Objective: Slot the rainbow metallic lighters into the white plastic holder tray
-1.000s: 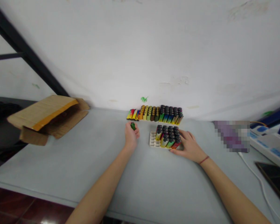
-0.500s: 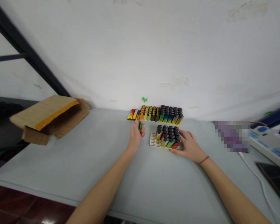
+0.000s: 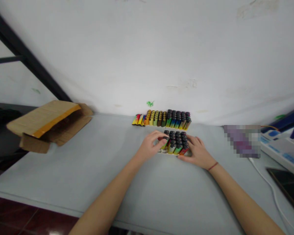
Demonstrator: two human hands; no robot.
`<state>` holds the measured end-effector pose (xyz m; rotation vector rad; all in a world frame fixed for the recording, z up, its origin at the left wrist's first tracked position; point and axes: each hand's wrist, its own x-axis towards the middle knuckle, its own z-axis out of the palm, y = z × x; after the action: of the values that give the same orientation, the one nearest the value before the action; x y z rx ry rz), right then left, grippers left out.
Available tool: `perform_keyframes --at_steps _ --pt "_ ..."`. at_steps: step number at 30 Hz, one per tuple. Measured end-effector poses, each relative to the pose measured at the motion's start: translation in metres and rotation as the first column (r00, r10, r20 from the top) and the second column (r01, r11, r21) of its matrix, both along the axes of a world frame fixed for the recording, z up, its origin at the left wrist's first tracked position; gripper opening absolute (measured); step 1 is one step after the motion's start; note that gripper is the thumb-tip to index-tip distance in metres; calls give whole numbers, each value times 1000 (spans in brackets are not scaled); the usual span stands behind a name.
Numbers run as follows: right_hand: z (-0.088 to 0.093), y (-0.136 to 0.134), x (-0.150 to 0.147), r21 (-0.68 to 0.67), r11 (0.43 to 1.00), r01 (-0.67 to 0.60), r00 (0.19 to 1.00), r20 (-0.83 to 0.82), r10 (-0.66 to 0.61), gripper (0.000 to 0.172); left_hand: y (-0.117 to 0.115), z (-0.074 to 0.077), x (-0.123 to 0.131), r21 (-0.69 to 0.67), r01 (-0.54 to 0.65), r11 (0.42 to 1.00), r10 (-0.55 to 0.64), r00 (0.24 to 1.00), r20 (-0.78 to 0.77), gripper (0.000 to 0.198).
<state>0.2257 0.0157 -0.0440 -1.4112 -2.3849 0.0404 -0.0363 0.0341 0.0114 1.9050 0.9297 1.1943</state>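
A white tray (image 3: 159,150) of upright lighters with black caps (image 3: 177,141) stands on the grey table (image 3: 88,169). My left hand (image 3: 149,147) is at the tray's left end. Its fingers are curled and pinched round a lighter there, which they mostly hide. My right hand (image 3: 197,151) lies against the tray's right side, fingers stretched out and thumb at the front corner. A row of colourful lighters (image 3: 163,118) stands along the wall just behind the tray.
An open cardboard box (image 3: 49,122) lies on its side at the table's left back. At the right are a blurred patch (image 3: 242,141), a white power strip (image 3: 281,151), a white cable (image 3: 275,195) and a dark phone (image 3: 289,189).
My left hand has carried the green lighter from near the back row rightward to the tray's left end. My right hand has stayed against the tray.
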Motion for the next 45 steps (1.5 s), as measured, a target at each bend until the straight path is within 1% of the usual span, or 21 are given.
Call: perform_keyframes --at_steps 3,6,12,14,19,21,25,28,32,33,34,35,36,37,38,39,40,41,42,45 --pt "0 0 0 5 1000 0 1000 -4 0 81 2 -1 -3 8 13 1000 -12 999 -45 18" --pt "0 0 0 6 1000 3 1000 -8 -3 80 3 -1 -5 2 5 1000 -4 998 -68 18" --pt "2 0 -1 -6 1000 11 1000 1 -11 81 3 1 -8 36 9 999 -6 995 -98 20" --pt "2 0 -1 -10 1000 12 1000 0 -12 81 3 1 -8 25 10 1000 -8 995 -96 20" --pt "1 0 0 -6 1000 10 1000 5 -10 82 3 1 -7 -51 -1 999 -3 997 -73 20" --pt "1 0 0 0 1000 11 1000 8 -11 82 3 2 -7 -53 -3 999 -2 996 -90 19" --pt "1 0 -1 5 1000 14 1000 10 -14 80 2 2 -10 39 24 999 -16 985 -174 19" --pt "1 0 -1 -3 1000 8 1000 9 -8 80 0 1 -10 113 41 993 -17 978 -206 22" --pt "1 0 -1 -2 1000 9 1000 1 -9 82 -2 0 -10 165 52 985 -11 970 -241 19" --pt "1 -1 -1 -1 1000 10 1000 -2 -10 82 0 -1 -11 180 42 983 5 968 -252 18" --pt "1 -1 -1 1 1000 10 1000 -3 -10 82 4 -1 -14 201 4 980 49 965 -258 18" --pt "1 -1 -1 1 1000 10 1000 -2 -10 82 9 -2 -18 224 -65 972 124 958 -258 20" --pt "1 -1 -1 1 1000 11 1000 0 -11 82 15 -4 -23 249 -160 955 224 940 -256 24" --pt "1 -1 -1 0 1000 12 1000 3 -12 82 22 -7 -29 272 -275 922 345 903 -255 29" --pt "1 -1 -1 -1 1000 14 1000 7 -14 82 30 -10 -36 289 -382 878 458 846 -272 34" --pt "2 -1 -1 -3 1000 15 1000 11 -15 82 37 -14 -44 304 -455 837 539 783 -310 38" --pt "2 -1 -1 -5 1000 16 1000 14 -16 82 44 -18 -51 305 -503 809 587 725 -360 42" --pt "2 -1 -1 -5 1000 18 1000 16 -18 82 49 -22 -57 296 -535 791 611 673 -417 46" --pt "2 -1 -2 -3 1000 20 1000 16 -20 83 53 -26 -61 278 -552 786 612 629 -480 49" --pt "3 -1 -2 12 1000 21 1000 11 -22 84 56 -32 -65 223 -569 791 557 522 -646 52"
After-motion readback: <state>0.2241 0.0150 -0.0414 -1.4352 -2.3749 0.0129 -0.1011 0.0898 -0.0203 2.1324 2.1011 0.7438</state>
